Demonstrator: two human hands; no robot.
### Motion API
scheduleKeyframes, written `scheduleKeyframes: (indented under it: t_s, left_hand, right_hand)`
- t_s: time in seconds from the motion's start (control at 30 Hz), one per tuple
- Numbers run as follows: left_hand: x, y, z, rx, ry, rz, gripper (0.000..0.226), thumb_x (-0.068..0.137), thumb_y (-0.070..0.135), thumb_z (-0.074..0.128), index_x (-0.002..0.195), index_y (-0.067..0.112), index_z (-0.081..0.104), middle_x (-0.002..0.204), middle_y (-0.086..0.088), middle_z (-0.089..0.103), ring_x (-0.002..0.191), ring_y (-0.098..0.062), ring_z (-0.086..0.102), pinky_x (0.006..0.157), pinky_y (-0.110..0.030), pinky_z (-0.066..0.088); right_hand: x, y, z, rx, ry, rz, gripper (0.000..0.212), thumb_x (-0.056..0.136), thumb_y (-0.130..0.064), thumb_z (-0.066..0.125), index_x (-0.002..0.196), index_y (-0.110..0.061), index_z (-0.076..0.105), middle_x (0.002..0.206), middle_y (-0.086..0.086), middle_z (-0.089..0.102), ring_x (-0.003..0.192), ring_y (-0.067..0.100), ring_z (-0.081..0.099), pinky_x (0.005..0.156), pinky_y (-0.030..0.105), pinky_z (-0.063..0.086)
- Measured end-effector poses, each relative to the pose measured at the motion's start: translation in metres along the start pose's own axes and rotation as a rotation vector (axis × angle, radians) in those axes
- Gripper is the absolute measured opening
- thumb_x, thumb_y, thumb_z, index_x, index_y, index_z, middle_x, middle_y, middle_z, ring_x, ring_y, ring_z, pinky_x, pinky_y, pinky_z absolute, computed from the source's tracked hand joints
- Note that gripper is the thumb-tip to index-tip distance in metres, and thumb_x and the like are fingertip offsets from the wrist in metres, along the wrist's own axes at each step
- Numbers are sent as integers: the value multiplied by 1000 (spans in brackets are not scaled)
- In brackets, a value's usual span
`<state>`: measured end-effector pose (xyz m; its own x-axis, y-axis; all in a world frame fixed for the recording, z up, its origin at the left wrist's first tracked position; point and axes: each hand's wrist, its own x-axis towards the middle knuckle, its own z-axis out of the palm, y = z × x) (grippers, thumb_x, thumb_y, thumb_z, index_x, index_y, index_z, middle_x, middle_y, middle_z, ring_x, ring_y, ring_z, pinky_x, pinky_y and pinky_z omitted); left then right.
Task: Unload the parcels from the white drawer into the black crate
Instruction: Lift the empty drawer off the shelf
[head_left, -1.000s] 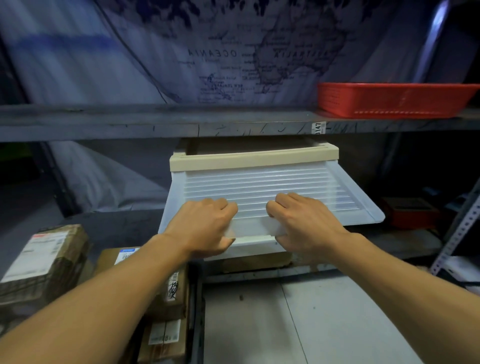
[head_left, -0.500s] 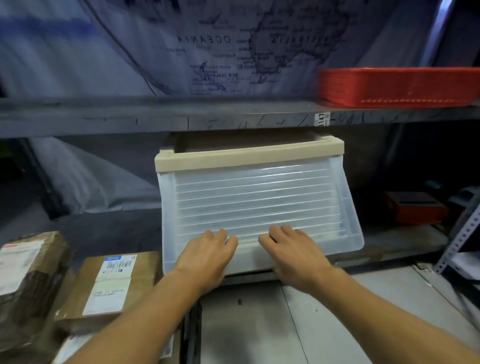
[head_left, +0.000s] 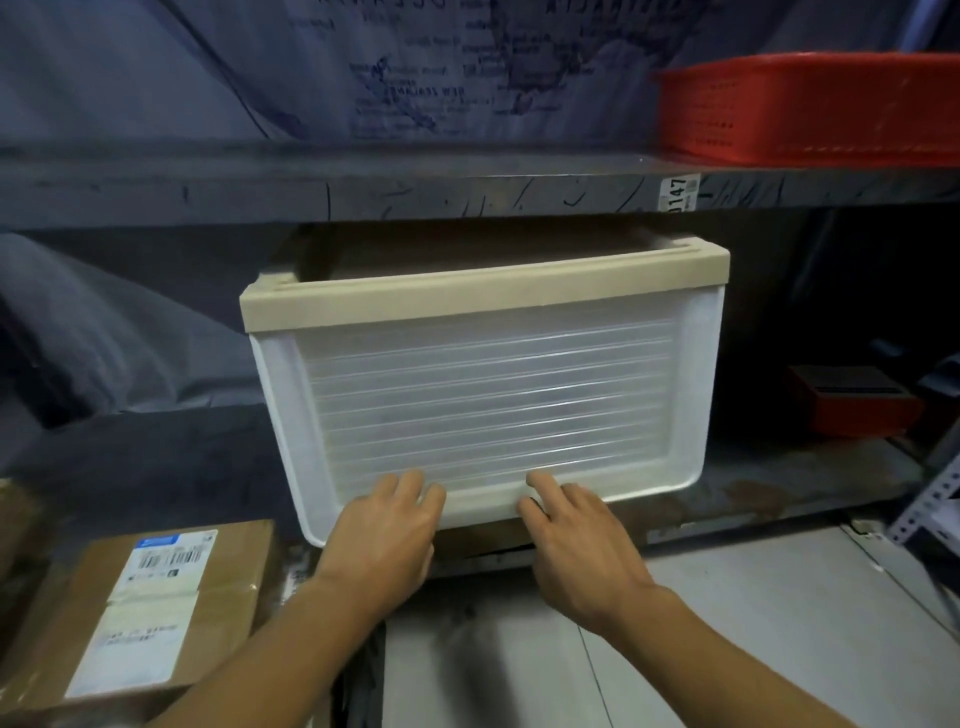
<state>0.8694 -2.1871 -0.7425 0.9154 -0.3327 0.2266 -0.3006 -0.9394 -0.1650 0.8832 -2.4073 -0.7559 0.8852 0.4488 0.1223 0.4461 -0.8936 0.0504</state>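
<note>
Two flat hands, left hand (head_left: 382, 540), right hand (head_left: 576, 545), pressing one white drawer (head_left: 483, 395), one parcel (head_left: 150, 613)

A white drawer (head_left: 488, 395) fills the middle of the bay beneath a dark shelf board (head_left: 322, 192), its beige rim (head_left: 483, 291) just under the board, leaving only a thin gap above; both hands (head_left: 382, 545) (head_left: 576, 551) press its lower front edge; open space lies left of it; a cardboard parcel (head_left: 156, 603) blocks the lower left; bare floor (head_left: 727, 649) lies below right.
</note>
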Motion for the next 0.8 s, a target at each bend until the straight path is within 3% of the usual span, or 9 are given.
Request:
scheduleKeyframes:
  t_s: [0.13, 0.2, 0.27, 0.37, 0.5, 0.7, 0.8]
  left_hand:
    - [-6, 1, -1, -85, -66, -43, 40, 56, 27, 85, 85, 19, 60, 84, 0, 53, 69, -21, 57, 44, -28, 46]
    - [-12, 4, -9, -114, -119, -78, 38, 74, 35, 75, 105, 19, 60, 103, -1, 53, 90, -23, 60, 63, -30, 51]
    - [-16, 4, -17, -115, -217, -95, 49, 92, 42, 58, 135, 21, 48, 132, -2, 45, 119, -23, 50, 89, -33, 49]
    - [-23, 3, -37, -179, -352, -106, 72, 97, 52, 51, 158, 25, 24, 159, 0, 27, 142, -22, 34, 112, -35, 39]
    - [-40, 0, -68, -118, -386, -139, 75, 93, 66, 49, 156, 30, 29, 160, 0, 33, 144, -22, 34, 115, -39, 36]
    - [-72, -12, -123, 28, -179, -239, 81, 94, 74, 37, 160, 34, 13, 169, -2, 11, 156, -27, 6, 124, -54, 10]
    - [-94, -15, -149, 30, -104, -299, 85, 94, 76, 31, 161, 35, 2, 171, -5, 0, 157, -30, -6, 124, -55, 4]
  right_hand:
    - [-3, -4, -16, 33, -73, -27, 33, 85, -21, 61, 117, -16, 55, 149, 8, 37, 106, 31, 53, 97, 41, 46]
    - [-3, -4, -25, 29, -95, -33, 33, 93, -22, 55, 125, -15, 52, 153, 7, 27, 116, 31, 48, 102, 40, 42]
    - [-3, -6, -35, 28, -141, -20, 39, 94, -23, 55, 133, -17, 50, 153, 7, 29, 121, 30, 47, 103, 40, 42]
    - [-8, -11, -48, 22, -240, -26, 62, 95, -32, 58, 152, -23, 34, 164, 12, 19, 144, 34, 31, 117, 44, 32]
    - [-20, -23, -73, 31, -191, -21, 72, 98, -41, 53, 160, -30, 18, 170, 10, 8, 156, 31, 9, 126, 48, 13]
    - [-44, -49, -128, 53, -3, -15, 77, 100, -57, 44, 162, -36, 4, 172, 7, 1, 158, 29, -1, 128, 48, 5]
    - [-60, -64, -151, 48, 62, -17, 77, 100, -65, 37, 161, -39, -1, 172, 5, 0, 158, 27, -3, 127, 47, 4]
